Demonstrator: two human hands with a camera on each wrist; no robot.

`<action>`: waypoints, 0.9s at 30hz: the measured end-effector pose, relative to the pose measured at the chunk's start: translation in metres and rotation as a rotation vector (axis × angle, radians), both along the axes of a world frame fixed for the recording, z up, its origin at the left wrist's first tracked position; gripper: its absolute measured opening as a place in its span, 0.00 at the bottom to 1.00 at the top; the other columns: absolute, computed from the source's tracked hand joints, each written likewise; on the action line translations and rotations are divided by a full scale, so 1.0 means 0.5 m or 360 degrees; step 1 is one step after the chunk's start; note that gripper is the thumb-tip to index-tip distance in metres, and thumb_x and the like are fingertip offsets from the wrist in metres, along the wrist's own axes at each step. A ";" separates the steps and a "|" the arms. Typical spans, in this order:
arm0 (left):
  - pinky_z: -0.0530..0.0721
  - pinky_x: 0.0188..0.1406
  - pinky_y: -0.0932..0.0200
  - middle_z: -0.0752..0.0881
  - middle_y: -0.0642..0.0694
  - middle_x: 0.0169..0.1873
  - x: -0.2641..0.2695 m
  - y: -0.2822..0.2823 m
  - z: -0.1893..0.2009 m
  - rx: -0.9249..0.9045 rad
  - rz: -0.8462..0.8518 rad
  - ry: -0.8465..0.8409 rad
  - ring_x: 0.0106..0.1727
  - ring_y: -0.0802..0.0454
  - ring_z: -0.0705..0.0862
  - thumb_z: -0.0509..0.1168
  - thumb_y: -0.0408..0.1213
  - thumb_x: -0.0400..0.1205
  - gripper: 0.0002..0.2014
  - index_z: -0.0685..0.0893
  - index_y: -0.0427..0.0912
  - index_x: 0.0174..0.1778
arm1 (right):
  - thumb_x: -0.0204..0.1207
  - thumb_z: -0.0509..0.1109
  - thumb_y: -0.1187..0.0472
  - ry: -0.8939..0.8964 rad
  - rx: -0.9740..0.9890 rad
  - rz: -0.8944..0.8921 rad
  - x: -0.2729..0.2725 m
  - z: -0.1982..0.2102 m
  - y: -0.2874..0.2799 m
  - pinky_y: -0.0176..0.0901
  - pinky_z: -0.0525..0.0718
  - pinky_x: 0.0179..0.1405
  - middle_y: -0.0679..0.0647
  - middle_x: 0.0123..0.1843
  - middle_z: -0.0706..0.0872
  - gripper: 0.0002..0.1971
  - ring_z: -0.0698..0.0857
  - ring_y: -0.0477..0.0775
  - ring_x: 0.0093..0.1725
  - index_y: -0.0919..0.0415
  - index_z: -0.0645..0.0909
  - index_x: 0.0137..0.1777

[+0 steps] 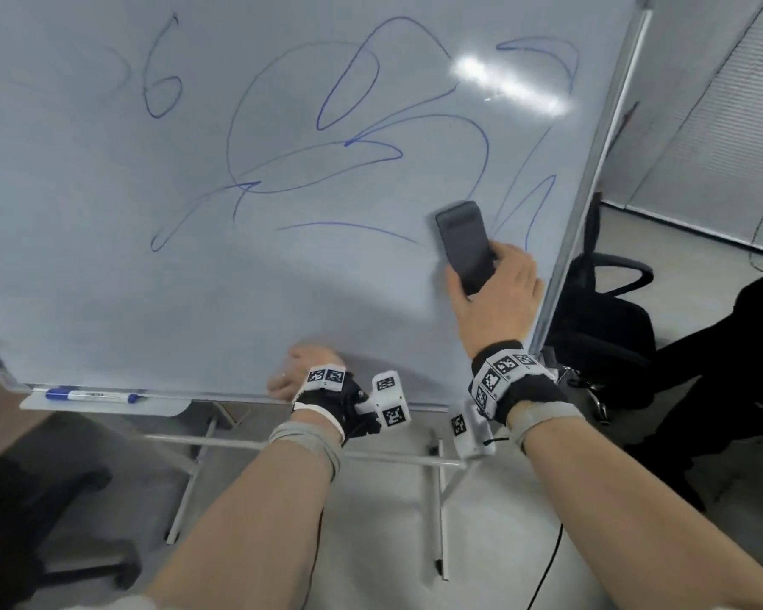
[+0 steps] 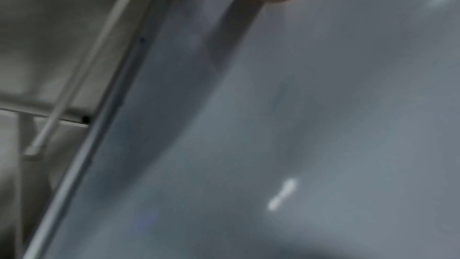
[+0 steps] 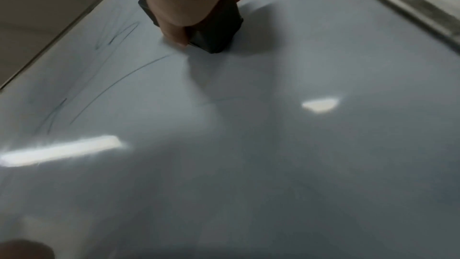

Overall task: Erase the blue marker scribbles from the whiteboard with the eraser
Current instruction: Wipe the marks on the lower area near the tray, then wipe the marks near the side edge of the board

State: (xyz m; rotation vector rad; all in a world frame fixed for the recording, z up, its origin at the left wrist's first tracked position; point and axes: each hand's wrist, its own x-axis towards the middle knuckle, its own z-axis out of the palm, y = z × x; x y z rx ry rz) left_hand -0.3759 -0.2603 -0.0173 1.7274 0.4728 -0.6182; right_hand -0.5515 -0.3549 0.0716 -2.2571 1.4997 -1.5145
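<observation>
Marker (image 1: pixel 91 395), a blue-capped white cylinder, lies on the grey tray beneath the glossy white whiteboard (image 1: pixel 106 257). Left hand (image 1: pixel 302 375) rests at the board's lower edge; finger position cannot be told. Looping blue scribbles (image 1: pixel 353 138) cross the upper surface. Right hand (image 1: pixel 496 297) grips the dark rectangular eraser (image 1: pixel 465 244), pressed flat on the board near its right metal frame.

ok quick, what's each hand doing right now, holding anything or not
Left hand: rests at the bottom edge of the whiteboard; grip cannot be told.
Right hand: grips the dark rectangular eraser, pressed on the board.
</observation>
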 end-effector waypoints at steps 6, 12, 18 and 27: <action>0.77 0.66 0.50 0.83 0.40 0.61 -0.099 -0.051 0.189 -0.0231 -0.0133 -0.0799 0.62 0.41 0.81 0.70 0.48 0.78 0.22 0.79 0.42 0.65 | 0.69 0.77 0.44 0.0083 -0.0073 0.0120 -0.061 0.014 -0.017 0.52 0.71 0.58 0.55 0.58 0.84 0.26 0.80 0.61 0.56 0.60 0.80 0.61; 0.83 0.43 0.64 0.88 0.54 0.38 -0.235 -0.087 0.295 -0.0549 -0.0806 -0.1100 0.39 0.59 0.87 0.77 0.62 0.67 0.23 0.82 0.49 0.45 | 0.65 0.81 0.53 0.0291 -0.0343 0.0329 -0.115 0.026 -0.033 0.55 0.75 0.50 0.57 0.53 0.83 0.21 0.76 0.62 0.51 0.58 0.83 0.56; 0.89 0.47 0.50 0.89 0.55 0.38 -0.275 -0.100 0.304 -0.0185 -0.1059 -0.1036 0.35 0.52 0.92 0.71 0.74 0.56 0.38 0.78 0.50 0.53 | 0.66 0.79 0.59 0.0341 -0.0404 0.0382 -0.156 0.024 -0.035 0.56 0.77 0.46 0.61 0.47 0.80 0.16 0.77 0.64 0.48 0.63 0.82 0.52; 0.81 0.46 0.59 0.86 0.56 0.44 -0.290 -0.112 0.332 -0.0173 -0.0924 -0.1209 0.45 0.52 0.86 0.74 0.62 0.67 0.27 0.79 0.50 0.55 | 0.81 0.68 0.57 0.0028 -0.0152 0.0371 -0.203 0.030 -0.047 0.48 0.72 0.70 0.59 0.68 0.80 0.20 0.75 0.60 0.68 0.61 0.77 0.72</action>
